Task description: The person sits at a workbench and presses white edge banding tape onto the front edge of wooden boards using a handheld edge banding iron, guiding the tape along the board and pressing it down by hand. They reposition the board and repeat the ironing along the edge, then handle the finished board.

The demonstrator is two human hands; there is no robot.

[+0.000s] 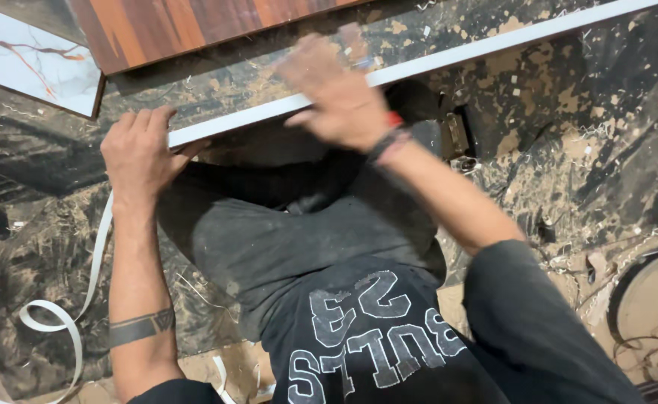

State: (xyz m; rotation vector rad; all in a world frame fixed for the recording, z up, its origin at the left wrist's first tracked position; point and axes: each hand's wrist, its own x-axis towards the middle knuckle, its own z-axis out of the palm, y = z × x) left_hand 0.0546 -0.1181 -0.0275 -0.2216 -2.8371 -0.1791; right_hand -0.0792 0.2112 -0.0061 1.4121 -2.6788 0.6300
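Note:
A long board stands on edge, its white edge band running from lower left to upper right. My left hand grips the near end of that edge, where a loose white edging strip hangs off and curls over the floor. My right hand lies flat on the white edge further along, fingers spread and blurred by motion. My bent legs in dark trousers are just below the board.
A brown wood-grain panel lies at the top, a white marble-patterned panel at the top left. A round reel sits at the right edge. The dark marbled floor is strewn with shavings and scraps.

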